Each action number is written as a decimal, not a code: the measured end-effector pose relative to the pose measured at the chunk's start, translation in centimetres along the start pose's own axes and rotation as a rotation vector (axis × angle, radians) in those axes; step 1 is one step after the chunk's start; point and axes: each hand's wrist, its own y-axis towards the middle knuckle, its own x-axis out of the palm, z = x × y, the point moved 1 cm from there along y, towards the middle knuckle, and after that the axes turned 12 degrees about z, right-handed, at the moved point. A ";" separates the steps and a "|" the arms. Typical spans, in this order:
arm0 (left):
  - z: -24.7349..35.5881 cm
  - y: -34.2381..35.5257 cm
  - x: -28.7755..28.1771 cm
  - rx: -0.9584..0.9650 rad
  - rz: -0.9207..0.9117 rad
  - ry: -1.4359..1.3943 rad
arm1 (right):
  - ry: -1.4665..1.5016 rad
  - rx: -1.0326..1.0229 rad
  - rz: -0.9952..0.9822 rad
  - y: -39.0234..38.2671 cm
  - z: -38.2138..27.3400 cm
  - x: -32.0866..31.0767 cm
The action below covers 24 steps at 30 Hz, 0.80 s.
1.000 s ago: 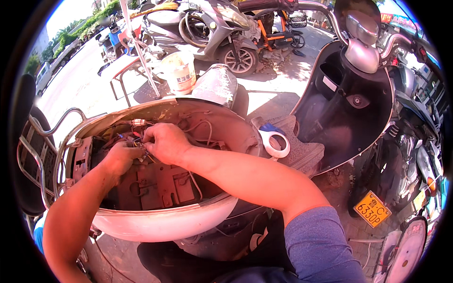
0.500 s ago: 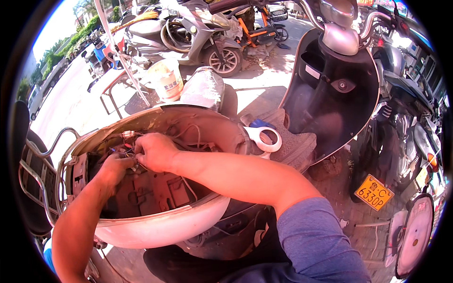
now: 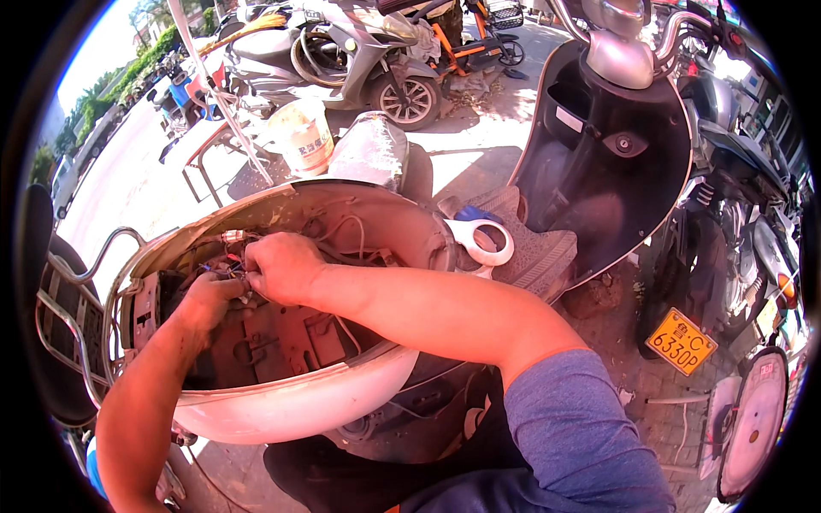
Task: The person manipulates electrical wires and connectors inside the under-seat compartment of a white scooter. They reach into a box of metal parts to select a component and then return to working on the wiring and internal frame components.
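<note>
Both my hands are inside the open seat compartment of a pale electric scooter, close together over its wiring. My left hand is closed, thumb and fingers pinched on thin wires, some of them blue and red. Beside it, my right hand is closed too, its fingertips meeting at the same wires; the exact spot they grip is hidden. Just behind the hands lies a pale connector. Looser cables curve along the compartment's far wall. Below the hands are dusty dark battery covers.
A white ring-shaped part and a blue item lie on the scooter's footboard. The front shield rises at the right. Beyond stand a bucket, a detached seat and a parked scooter. A chrome rack is at left.
The view has shifted slightly. My hands stay together at the wires, with the right fingers turned a little and more red wire showing beside them.
</note>
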 end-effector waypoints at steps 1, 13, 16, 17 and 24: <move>0.3 -0.4 0.4 -0.003 0.005 -0.015 | -0.002 0.001 -0.001 0.0 0.1 0.0; 0.5 -0.5 0.5 -0.009 0.004 -0.011 | -0.030 -0.013 -0.047 0.1 0.2 0.2; 0.5 -0.4 0.6 0.009 0.011 0.020 | -0.051 -0.012 -0.086 0.1 0.0 -0.3; 0.6 -0.4 0.8 0.022 0.003 0.032 | -0.061 -0.006 -0.096 0.1 0.3 -0.4; 0.5 -0.6 0.6 0.035 -0.009 0.028 | -0.076 0.007 -0.043 0.1 0.0 0.3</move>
